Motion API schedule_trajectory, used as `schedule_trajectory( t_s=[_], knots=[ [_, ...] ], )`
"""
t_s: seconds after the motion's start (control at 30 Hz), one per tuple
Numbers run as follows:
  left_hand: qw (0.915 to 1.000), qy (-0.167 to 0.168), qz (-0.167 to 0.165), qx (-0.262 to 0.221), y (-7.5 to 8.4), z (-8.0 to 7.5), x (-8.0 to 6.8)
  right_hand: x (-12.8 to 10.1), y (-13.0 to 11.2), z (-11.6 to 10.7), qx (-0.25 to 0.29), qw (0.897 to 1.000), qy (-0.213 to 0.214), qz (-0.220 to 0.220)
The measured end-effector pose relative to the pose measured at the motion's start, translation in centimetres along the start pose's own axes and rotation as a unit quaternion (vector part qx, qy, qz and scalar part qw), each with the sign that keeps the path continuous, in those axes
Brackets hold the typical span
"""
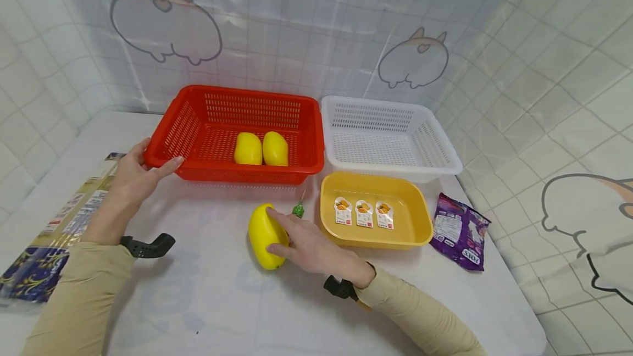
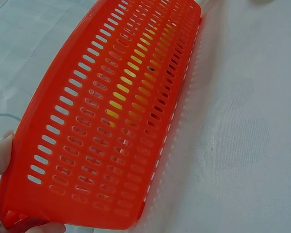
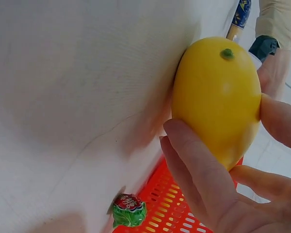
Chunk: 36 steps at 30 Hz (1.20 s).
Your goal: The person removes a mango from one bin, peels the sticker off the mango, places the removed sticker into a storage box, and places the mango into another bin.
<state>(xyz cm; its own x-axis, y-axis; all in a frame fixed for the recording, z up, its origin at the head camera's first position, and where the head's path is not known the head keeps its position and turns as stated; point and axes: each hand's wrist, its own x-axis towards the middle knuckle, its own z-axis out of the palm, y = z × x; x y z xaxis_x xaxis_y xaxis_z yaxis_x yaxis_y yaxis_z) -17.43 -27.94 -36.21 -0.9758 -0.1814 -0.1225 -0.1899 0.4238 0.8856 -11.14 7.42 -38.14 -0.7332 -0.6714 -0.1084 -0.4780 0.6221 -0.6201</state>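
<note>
My right hand (image 1: 316,243) grips a yellow mango (image 1: 264,235), thumb on one side and fingers on the other, low over the white table in front of the red basket. A small green stem spot shows on the mango (image 3: 216,92) in the right wrist view. My left hand (image 1: 135,172) holds the front left corner of the red basket (image 1: 237,174), its thumb over the rim. Inside that basket lie two more mangoes (image 1: 248,149), side by side near the front wall. In the left wrist view, their yellow shows through the slots of the basket (image 2: 77,121).
A green-wrapped lollipop (image 1: 298,210) lies just beyond my right hand. The yellow tray (image 1: 378,242) holds three mango-picture stickers (image 1: 364,213). Behind it stands a white basket (image 1: 390,166). A purple snack bag (image 1: 460,232) lies right, a long noodle-like packet (image 1: 74,213) left.
</note>
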Motion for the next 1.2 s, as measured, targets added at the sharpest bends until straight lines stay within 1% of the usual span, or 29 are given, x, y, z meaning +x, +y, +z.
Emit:
schedule_trajectory(
  t_s=[0.2, 0.53, 0.77, 1.03, 1.2],
  knots=[
    [1.0000, -0.005, 0.005, 0.000, 0.0, -0.1, 0.0, 0.1, -0.1, 0.1, -0.005, 1.000, 0.005, -0.004],
    [1.0000, -0.003, -0.001, -0.003, -0.1, -0.1, 0.0, 0.0, -0.5, 0.2, -0.002, 1.000, 0.006, 0.002],
    [1.0000, -0.002, -0.005, -0.007, -0.1, 0.0, 0.0, 0.0, -0.5, 0.1, 0.019, 1.000, 0.008, -0.001],
    [0.9999, -0.002, -0.004, -0.009, -0.2, -0.1, 0.0, -0.2, -0.8, -0.6, 0.072, 0.997, 0.005, -0.001],
    [0.9999, -0.005, 0.000, -0.009, -0.2, -0.1, 0.1, -0.4, -1.0, -1.1, 0.079, 0.997, 0.005, 0.001]
  ],
)
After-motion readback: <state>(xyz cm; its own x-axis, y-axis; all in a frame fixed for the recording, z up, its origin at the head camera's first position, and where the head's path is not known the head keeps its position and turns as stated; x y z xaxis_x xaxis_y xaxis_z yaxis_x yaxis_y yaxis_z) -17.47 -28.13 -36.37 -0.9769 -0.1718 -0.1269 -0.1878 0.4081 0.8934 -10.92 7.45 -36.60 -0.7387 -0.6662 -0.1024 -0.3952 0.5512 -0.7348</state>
